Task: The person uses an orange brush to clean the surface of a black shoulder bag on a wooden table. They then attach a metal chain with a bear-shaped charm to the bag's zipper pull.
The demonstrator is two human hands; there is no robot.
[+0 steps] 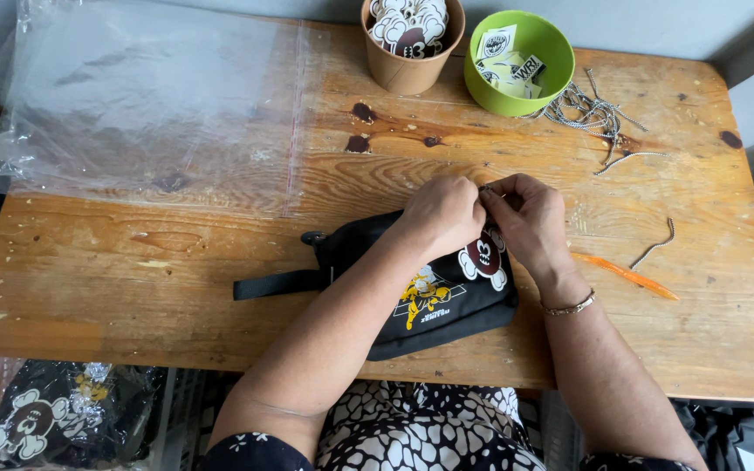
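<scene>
A black fabric pouch [447,301] with a yellow cartoon print and a strap lies on the wooden table [176,262]. A round white-and-maroon tag [484,259] hangs at its upper right. My left hand [441,212] and my right hand [527,218] meet at the pouch's top edge, fingertips pinched together on a small metal piece [487,187], mostly hidden. My right wrist wears a bracelet.
A stack of clear plastic bags [150,96] covers the table's back left. A brown paper cup [412,39] of tags and a green bowl [518,61] of labels stand at the back. Ball chains [591,113] lie beside the bowl, an orange stick [626,275] at right. Bagged pouches [54,419] sit lower left.
</scene>
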